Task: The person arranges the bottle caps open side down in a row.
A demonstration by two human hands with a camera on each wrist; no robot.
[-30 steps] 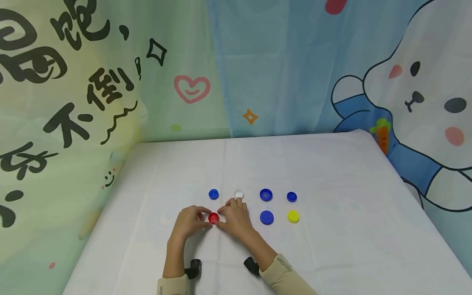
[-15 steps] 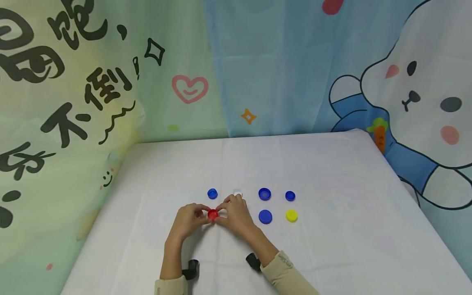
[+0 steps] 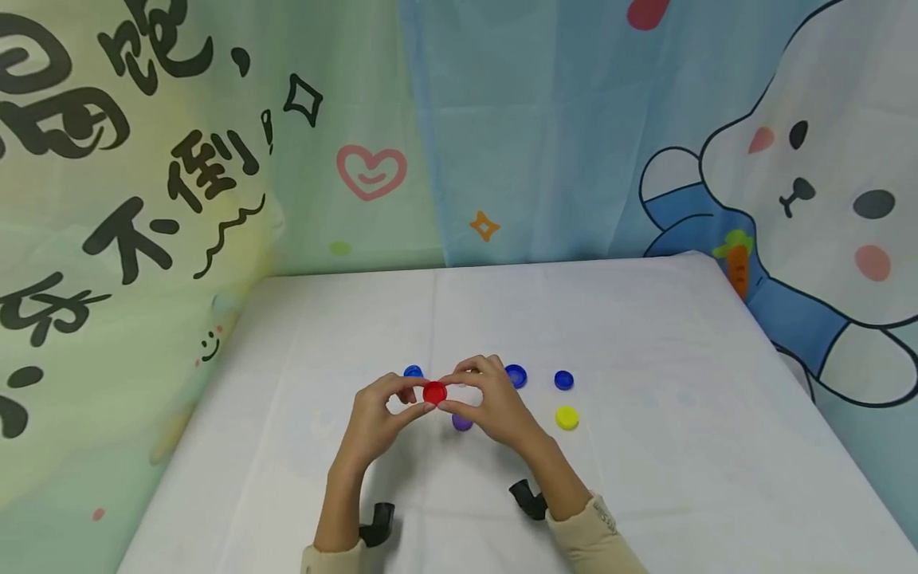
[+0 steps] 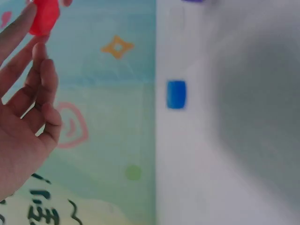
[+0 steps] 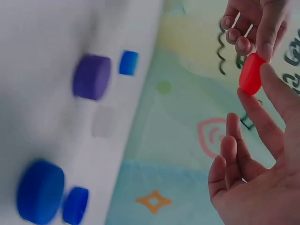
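Red cap (image 3: 434, 392): held between both hands' fingertips, lifted higher than half a second ago.
Left hand (image 3: 374, 419): cap's near side pinched by thumb and forefinger.
Right hand (image 3: 500, 408): opposite side pinched likewise.
Purple cap (image 3: 462, 424): now uncovered, seen below the right thumb.
Blue cap (image 3: 413, 371): now partly hidden beyond the left forefinger.

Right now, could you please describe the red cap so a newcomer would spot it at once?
Find the white table before the cartoon backdrop. Above it, the left hand and right hand together pinch the round red cap. Unlike the purple cap and yellow cap resting below, it is red and lifted.
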